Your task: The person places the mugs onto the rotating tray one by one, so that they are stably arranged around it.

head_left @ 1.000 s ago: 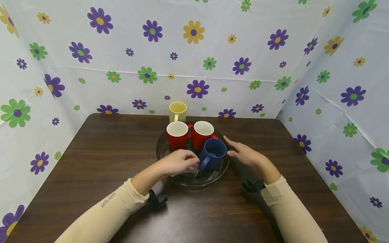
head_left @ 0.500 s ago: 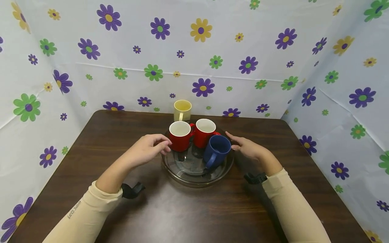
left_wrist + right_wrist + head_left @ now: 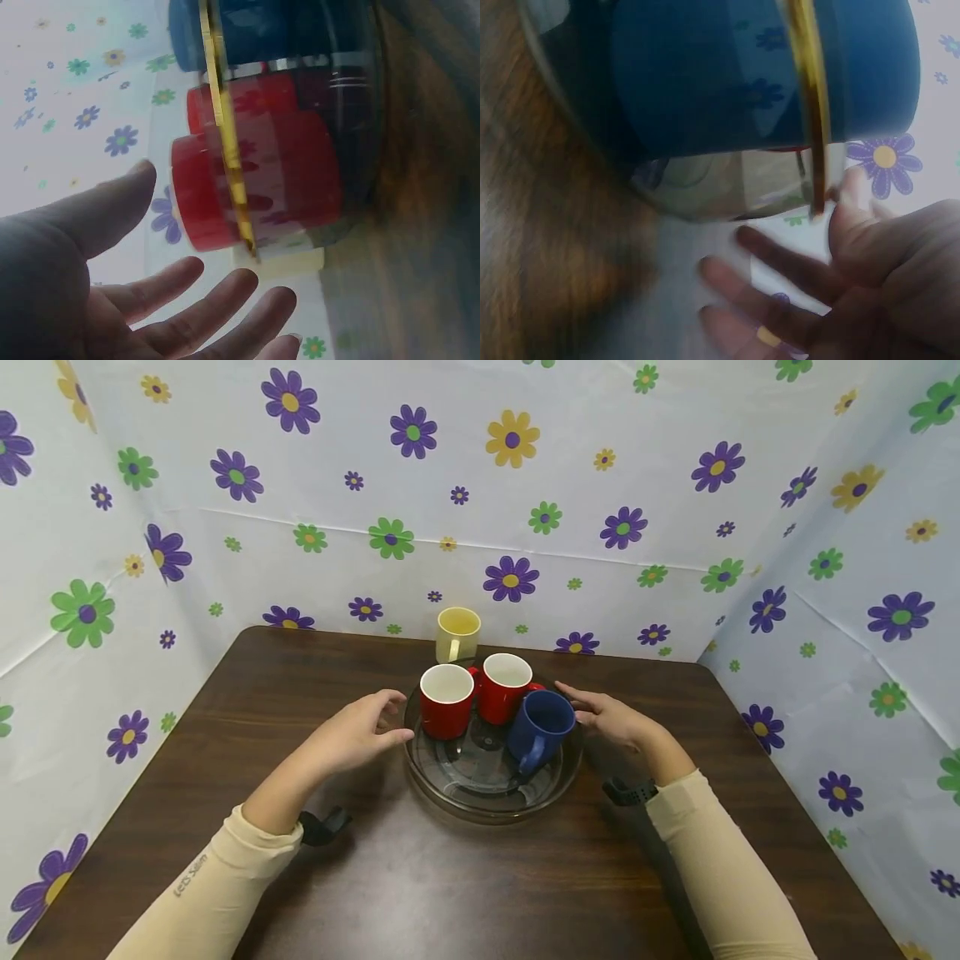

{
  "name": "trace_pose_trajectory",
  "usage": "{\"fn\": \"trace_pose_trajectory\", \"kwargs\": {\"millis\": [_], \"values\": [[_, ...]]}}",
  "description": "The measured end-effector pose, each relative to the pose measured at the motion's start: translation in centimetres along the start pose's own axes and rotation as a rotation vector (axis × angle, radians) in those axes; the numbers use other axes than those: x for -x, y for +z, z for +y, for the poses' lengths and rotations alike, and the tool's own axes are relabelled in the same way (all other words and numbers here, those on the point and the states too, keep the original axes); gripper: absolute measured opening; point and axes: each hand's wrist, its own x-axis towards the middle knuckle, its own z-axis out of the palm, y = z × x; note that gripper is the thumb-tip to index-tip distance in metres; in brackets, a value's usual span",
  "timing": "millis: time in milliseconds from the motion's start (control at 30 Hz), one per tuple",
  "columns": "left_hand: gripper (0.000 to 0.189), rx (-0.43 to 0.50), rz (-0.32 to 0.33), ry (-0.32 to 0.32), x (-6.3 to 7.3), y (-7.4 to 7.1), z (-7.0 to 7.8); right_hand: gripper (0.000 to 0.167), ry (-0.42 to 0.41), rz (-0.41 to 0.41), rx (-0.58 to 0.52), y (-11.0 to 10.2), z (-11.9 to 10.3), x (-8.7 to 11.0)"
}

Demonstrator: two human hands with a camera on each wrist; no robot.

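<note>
A clear smoky glass bowl with a gold-looking rim in the left wrist view holds a left red mug, a second red mug and a blue mug. Both red mugs are white inside; the blue one leans slightly, handle toward the front. My left hand hovers just off the bowl's left side, fingers spread and thumb apart, holding nothing. At the right side, my right hand has its fingers outstretched along the outside of the bowl. Its thumb is by the rim; contact is unclear.
Behind the bowl stands a yellow mug at the back of the dark wooden table. A flower-patterned white sheet encloses the back and both sides.
My left hand has moved from the bowl's front, by the blue mug's handle, out to the left side, and its fingers have spread. The right hand has stayed beside the bowl's right rim.
</note>
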Motion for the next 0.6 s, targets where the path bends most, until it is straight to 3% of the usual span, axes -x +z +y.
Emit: {"fn": "trace_pose_trajectory", "kwargs": {"millis": [233,600], "values": [[0.068,-0.104,-0.023,-0.009,0.0,1.0,0.0,0.044,-0.084,0.122,0.094,0.6,0.1,0.0],[0.071,-0.111,-0.015,-0.008,0.1,1.4,0.0,0.038,-0.139,0.059,0.104,0.4,0.5,-0.4]]}}
